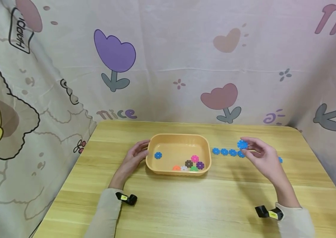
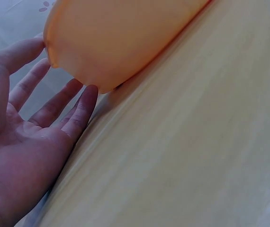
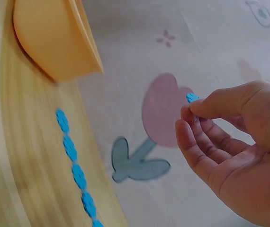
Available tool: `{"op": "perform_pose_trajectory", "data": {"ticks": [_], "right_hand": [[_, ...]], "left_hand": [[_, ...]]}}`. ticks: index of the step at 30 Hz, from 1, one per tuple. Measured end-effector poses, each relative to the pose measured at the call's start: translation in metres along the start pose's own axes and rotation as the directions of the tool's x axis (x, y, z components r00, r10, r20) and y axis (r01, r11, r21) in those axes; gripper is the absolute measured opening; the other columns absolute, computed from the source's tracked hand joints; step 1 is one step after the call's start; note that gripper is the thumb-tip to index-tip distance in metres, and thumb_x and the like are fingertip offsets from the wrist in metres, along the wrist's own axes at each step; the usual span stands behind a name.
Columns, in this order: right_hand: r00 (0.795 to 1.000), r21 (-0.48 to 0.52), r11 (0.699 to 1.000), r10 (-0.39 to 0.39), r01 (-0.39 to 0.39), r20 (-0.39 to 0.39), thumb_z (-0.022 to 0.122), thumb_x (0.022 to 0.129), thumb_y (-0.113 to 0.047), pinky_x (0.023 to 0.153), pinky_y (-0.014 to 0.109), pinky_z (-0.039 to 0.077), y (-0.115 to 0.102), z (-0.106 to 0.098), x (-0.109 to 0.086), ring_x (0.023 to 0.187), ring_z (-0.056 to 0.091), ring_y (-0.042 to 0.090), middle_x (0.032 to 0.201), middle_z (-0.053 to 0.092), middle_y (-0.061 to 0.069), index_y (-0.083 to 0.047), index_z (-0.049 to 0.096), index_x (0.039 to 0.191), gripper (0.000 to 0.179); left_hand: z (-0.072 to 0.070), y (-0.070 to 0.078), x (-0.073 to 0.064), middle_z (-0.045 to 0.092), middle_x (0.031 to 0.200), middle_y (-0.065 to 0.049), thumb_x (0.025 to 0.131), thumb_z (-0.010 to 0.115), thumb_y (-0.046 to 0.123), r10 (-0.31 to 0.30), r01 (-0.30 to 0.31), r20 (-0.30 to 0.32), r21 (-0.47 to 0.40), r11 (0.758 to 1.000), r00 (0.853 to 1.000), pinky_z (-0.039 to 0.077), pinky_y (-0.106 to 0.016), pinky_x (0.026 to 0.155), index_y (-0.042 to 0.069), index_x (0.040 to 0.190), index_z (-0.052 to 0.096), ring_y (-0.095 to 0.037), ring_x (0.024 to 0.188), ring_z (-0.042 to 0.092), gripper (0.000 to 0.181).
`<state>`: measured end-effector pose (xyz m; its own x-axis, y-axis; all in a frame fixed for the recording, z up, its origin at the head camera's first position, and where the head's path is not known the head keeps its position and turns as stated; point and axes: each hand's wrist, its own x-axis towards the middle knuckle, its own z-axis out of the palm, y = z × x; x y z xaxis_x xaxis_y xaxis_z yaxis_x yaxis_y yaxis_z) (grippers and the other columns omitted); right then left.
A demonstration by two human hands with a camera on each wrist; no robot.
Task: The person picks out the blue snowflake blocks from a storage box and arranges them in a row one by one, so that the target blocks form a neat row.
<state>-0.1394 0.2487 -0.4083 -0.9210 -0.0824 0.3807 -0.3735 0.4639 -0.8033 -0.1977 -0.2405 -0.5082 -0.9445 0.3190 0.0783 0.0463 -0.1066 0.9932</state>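
Between thumb and fingertips, my right hand pinches a blue snowflake-shaped plastic disc, held above a row of like blue discs on the table. In the right wrist view only a small edge of the pinched disc shows past the thumb. Part of the row is hidden behind the right hand in the head view. My left hand rests its fairly straight fingers against the left end of a yellow plastic basin; the left wrist view shows the fingertips touching the basin's outer wall.
Inside the basin lie one blue disc at the left and several others at the right front, among them a pink disc and a purple disc. A patterned curtain hangs behind the wooden table.
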Motion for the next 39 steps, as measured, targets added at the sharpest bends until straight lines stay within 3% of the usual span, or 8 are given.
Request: {"op": "perform_pose_trajectory", "data": {"ticks": [6,21,30,39], "right_hand": [[0.996,-0.026,0.997,0.076,-0.078,-0.053,0.072,0.092,0.006,0.085,0.008,0.051,0.015,-0.02,-0.007,0.1,0.063,0.0,0.121,0.063,-0.007,0.003,0.063,0.133,0.042],[0.981,-0.025,0.989,0.142,-0.147,-0.134,0.07,0.094,0.004,0.078,0.007,0.052,0.06,-0.055,-0.016,0.098,0.063,-0.005,0.117,0.064,-0.018,0.001,0.063,0.136,0.043],[0.937,-0.019,0.952,0.298,-0.307,-0.181,0.069,0.097,-0.004,0.072,0.005,0.051,0.083,-0.077,-0.031,0.096,0.059,-0.01,0.115,0.058,-0.024,-0.009,0.063,0.14,0.044],[0.891,-0.049,0.907,0.399,-0.418,-0.216,0.07,0.098,-0.014,0.071,0.003,0.048,0.103,-0.091,-0.044,0.094,0.054,-0.015,0.114,0.052,-0.026,-0.012,0.06,0.144,0.047]], "left_hand": [[0.0,0.0,0.0,0.044,0.154,-0.019,0.104,0.059,0.01,0.006,-0.006,0.002,0.003,1.0,1.0,0.052,-0.035,0.103,0.007,0.152,0.045,-0.032,0.137,0.05,0.05],[0.001,0.0,-0.004,0.044,0.155,-0.018,0.104,0.061,0.012,-0.006,0.006,-0.014,0.0,1.0,1.0,0.052,-0.035,0.104,0.008,0.152,0.045,-0.03,0.136,0.051,0.051],[-0.001,-0.002,-0.002,0.043,0.155,-0.02,0.104,0.059,0.009,0.0,0.0,-0.012,0.004,1.0,1.0,0.052,-0.034,0.104,0.006,0.153,0.043,-0.029,0.136,0.051,0.051],[0.0,-0.001,0.002,0.045,0.154,-0.02,0.104,0.061,0.012,-0.008,0.008,-0.017,0.015,1.0,1.0,0.052,-0.033,0.103,0.006,0.151,0.046,-0.034,0.137,0.049,0.05]]}}
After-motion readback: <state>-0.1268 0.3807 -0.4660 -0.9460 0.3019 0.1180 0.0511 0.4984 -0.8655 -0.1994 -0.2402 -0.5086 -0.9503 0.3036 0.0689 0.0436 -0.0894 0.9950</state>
